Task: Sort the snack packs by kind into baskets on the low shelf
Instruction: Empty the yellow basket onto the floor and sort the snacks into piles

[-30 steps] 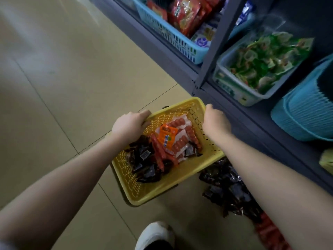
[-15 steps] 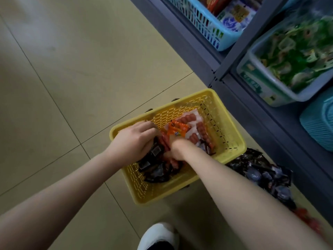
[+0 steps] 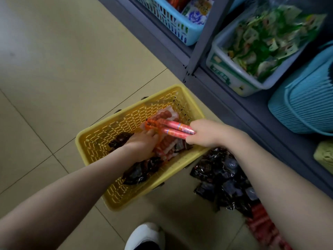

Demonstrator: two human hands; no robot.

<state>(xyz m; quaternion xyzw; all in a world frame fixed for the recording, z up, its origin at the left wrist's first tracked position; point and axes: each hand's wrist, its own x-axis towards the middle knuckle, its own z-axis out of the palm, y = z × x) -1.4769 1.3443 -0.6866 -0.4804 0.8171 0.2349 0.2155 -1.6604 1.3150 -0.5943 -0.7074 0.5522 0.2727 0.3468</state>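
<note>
Right hand (image 3: 207, 133) grips two pink sausage sticks (image 3: 175, 129) over the yellow basket (image 3: 93, 139) on the floor. Left hand (image 3: 144, 144) down among the basket's packs, grip unclear. Dark packs (image 3: 221, 175) piled right of basket.

Setting: small shop or snack stockroom, aisle floor beside display shelving.

- Low shelf (image 3: 225, 98): dark grey metal, upright post, running along the floor edge.
- Blue slotted basket (image 3: 173, 17) on the shelf, holding printed snack packets.
- Pale labelled tub (image 3: 232, 69) heaped with green-and-white wrapped snacks.
- Teal ribbed baskets (image 3: 306, 105), nested, beside the tub.
- Floor (image 3: 63, 69): large beige tiles with thin dark joints.
- Yellow mesh basket (image 3: 100, 141) on the floor, mixed red sausage packs and dark packets inside.
- Loose pile of dark packets (image 3: 221, 177) on the floor at the shelf foot.
</note>
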